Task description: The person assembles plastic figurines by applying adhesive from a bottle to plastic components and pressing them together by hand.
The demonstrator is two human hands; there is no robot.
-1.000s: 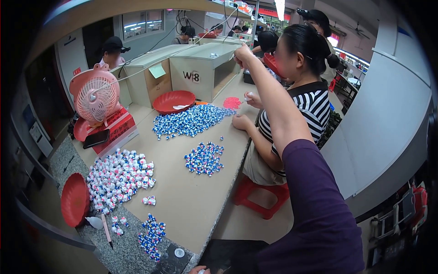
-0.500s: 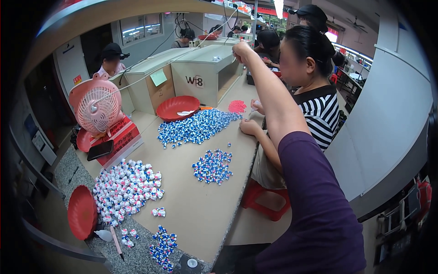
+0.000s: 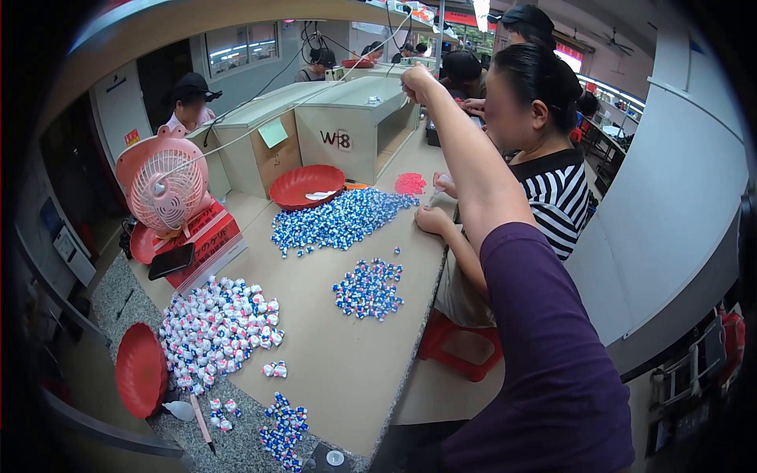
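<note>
"While the right hand (image 3: 418, 83) stretches far out over the bench (image 3: 331, 347), what does its grip have?"

"Its fingers curl downward near the far top corner of the grey box (image 3: 355, 164); so far off, I can't tell how tightly they close or whether they hold anything. The left hand is outside the view."

"And the small figures?"

"The white figures (image 3: 225, 327), touched with pink and blue, pile up at the near left, just beside a red dish (image 3: 142, 370). Blue-and-white pieces (image 3: 339, 222) heap just in front of another red dish (image 3: 296, 185), with 2 smaller clusters, the middle cluster (image 3: 369, 289) and the near cluster (image 3: 284, 432), closer in."

"Who sits alongside?"

"A co-worker in stripes (image 3: 556, 197), on the right, with 1 hand (image 3: 432, 221) resting at the bench edge near some pink bits (image 3: 410, 184)."
</note>
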